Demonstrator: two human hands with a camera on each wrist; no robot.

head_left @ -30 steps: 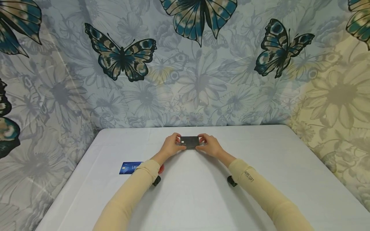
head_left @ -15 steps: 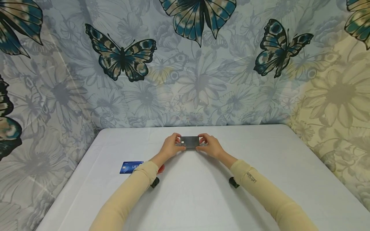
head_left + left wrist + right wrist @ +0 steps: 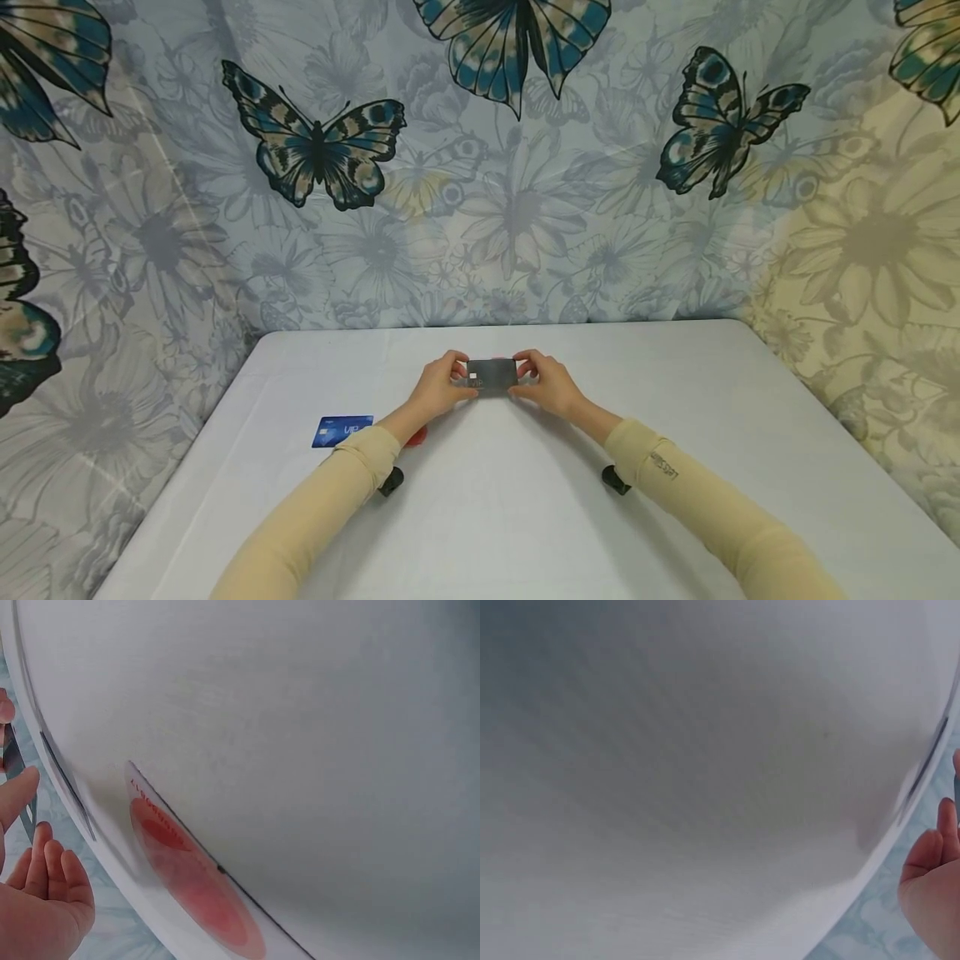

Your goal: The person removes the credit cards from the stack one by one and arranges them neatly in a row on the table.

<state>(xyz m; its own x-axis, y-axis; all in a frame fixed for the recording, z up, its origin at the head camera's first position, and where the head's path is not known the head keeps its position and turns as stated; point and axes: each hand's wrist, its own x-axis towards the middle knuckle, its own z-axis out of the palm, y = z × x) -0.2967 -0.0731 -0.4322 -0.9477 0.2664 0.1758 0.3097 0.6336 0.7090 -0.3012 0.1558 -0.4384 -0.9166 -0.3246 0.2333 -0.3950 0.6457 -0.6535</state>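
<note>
Left hand (image 3: 437,386): clamped on the left end of a dark grey VIP bank card (image 3: 494,380), with curled fingers at the upper corner and the thumb at the lower.
Right hand (image 3: 552,386): clamped likewise on the right end, with curled fingers above and the thumb below; cut off by the frame edge in the right wrist view.
Card in the grip: between the 2 hands, bridging from 1 set of fingertips to the other, with long edges roughly level.
Printed face: turned toward the head camera, with a pale chip (image 3: 473,377) near the left hand's fingers.
Height: raised above the white table (image 3: 510,517), near the far edge.
Blue VIP bank card (image 3: 341,431): lying flat to the left of the grip and closer to the person, partly covered by the left sleeve (image 3: 307,508).
Red-patterned card (image 3: 199,881): lying on the table below the left wrist, just right of the blue card; showing only a small red part in the head view.
Thin flat piece (image 3: 69,787): lying near the table's far edge, seen edge-on; too narrow to identify.
Right sleeve (image 3: 720,508): cream, with dark lettering near the cuff.
Backdrop (image 3: 517,208): printed with butterflies and large flowers.
</note>
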